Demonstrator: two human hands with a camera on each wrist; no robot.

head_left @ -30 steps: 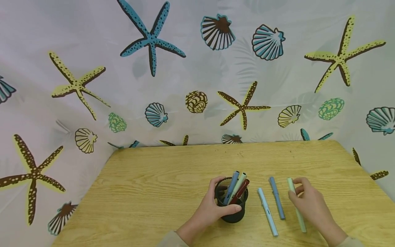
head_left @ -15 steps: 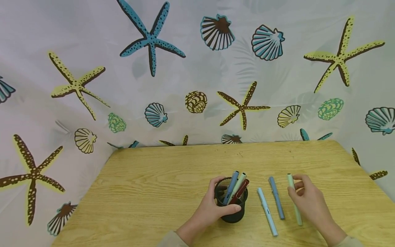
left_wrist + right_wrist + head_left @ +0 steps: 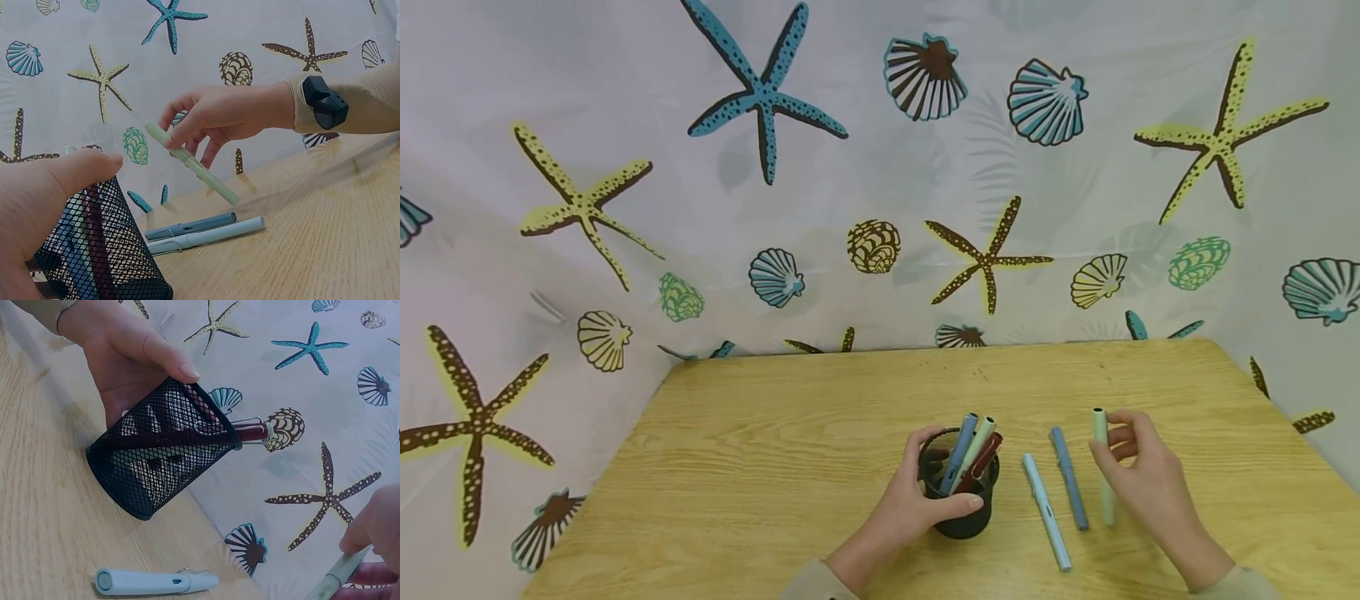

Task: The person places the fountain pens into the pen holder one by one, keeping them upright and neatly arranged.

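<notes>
A seashell-printed cloth (image 3: 850,167) backs the wooden surface (image 3: 790,442). In the head view, the right hand (image 3: 1142,475) is at three o'clock from the left hand (image 3: 917,502), whose fingers wrap a black mesh cup (image 3: 162,450) of pens (image 3: 974,446). Past a light blue pen (image 3: 1047,512) and blue pen (image 3: 1070,481), towards three, the right fingers pinch a pale green pen (image 3: 208,177).

A black cylindrical mesh cup (image 3: 964,522) stands on the table (image 3: 775,467), gripped by the left hand (image 3: 908,504); a blue pen (image 3: 958,454), a mint-green pen (image 3: 975,448) and a dark red pen (image 3: 982,461) lean inside. A slim pale green pen (image 3: 193,164) tilts, pinched in the right hand (image 3: 1142,475). Between cup and pinched pen lie a light blue pen (image 3: 1046,512) and a darker blue pen (image 3: 1068,478).
</notes>
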